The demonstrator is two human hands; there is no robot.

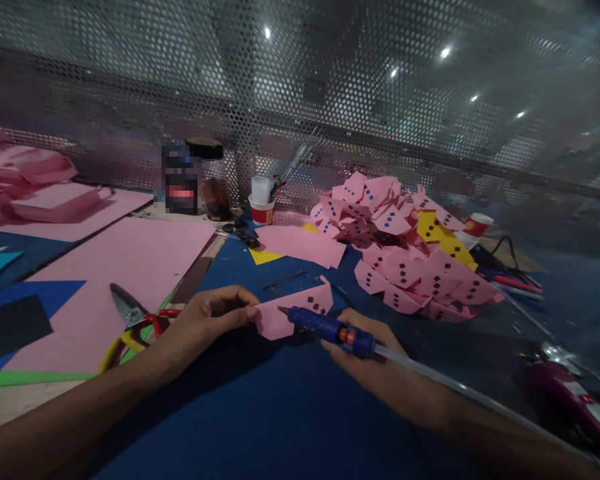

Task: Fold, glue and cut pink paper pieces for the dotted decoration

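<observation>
Between its thumb and fingers, my left hand (225, 317) pinches the left end of a pink paper piece (276, 321) with dark diamond marks and a cut, angled outline. My right hand (375, 340) is wrapped round a blue glue gun (320, 325), and a long clear glue stick (430, 372) runs out of its back. The gun's nozzle points left and lies over the paper's face, close to my left fingertips; I cannot tell whether it touches. Part of the paper is hidden behind the gun.
Red-and-yellow-handled scissors (135, 323) lie on pink sheets at left. A heap of marked pink paper pieces (370, 207) stands at back right. Beyond are a paper cup (263, 210), a dark-lidded jar (215, 187) and a perforated metal wall (280, 87). A purple device (570, 403) lies far right.
</observation>
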